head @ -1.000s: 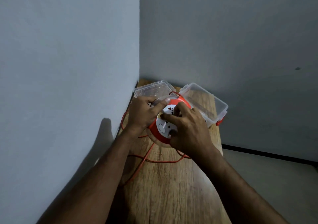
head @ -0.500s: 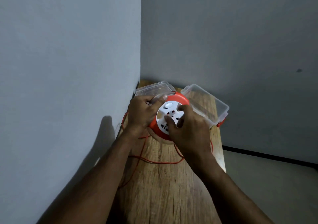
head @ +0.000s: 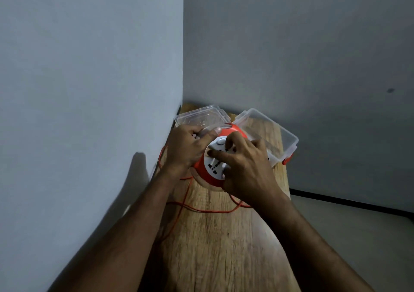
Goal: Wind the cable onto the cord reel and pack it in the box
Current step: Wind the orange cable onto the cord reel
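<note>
The round cord reel (head: 207,173) is orange with a white socket face and is held tilted just above the wooden table (head: 219,247). My left hand (head: 186,148) grips its left rim. My right hand (head: 244,168) lies over the white face, fingers spread on it. A thin orange cable (head: 208,211) trails loose from under the reel, looping over the table toward me and to the left edge. The clear plastic box (head: 289,139) with orange clips stands open behind the reel; its clear lid (head: 199,116) lies at the back left.
The narrow table sits in a corner, with a grey wall (head: 89,90) tight along its left side and another wall behind. The table's right edge drops to a pale floor (head: 358,235).
The reel's white face has turned under my right hand, whose fingers have shifted across it. The loose cable loop on the table has moved slightly.
</note>
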